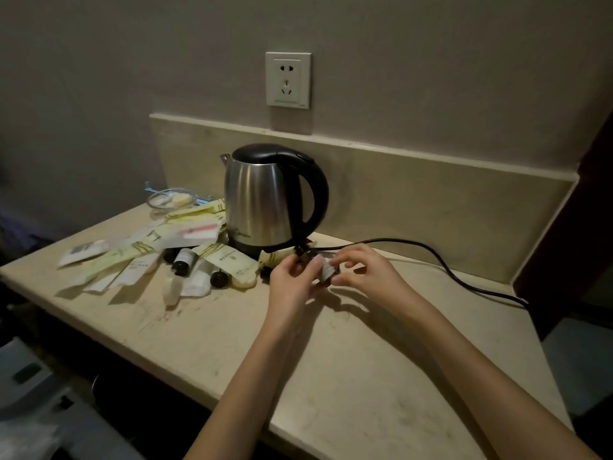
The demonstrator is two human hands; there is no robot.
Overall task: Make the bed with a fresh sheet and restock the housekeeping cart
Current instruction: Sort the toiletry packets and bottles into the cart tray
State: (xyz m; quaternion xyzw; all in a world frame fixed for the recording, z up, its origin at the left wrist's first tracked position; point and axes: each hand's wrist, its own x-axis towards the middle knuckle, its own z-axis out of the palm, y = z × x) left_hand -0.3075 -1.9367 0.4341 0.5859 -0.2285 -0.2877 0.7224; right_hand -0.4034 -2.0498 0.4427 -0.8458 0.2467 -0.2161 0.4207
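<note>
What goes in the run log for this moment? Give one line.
left hand: pinches small bottle | right hand: pinches it too | kettle: upright, behind | sachets: scattered left

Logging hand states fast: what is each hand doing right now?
Left hand: pinches a small dark bottle with a pale label.
Right hand: fingers curled at the same bottle, touching it.

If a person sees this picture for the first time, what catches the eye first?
The shiny steel kettle stands at the back of the counter, under a wall socket. In front of it, the left hand and right hand hold a small dark bottle together. Sachets and small bottles lie scattered to the kettle's left.
</note>
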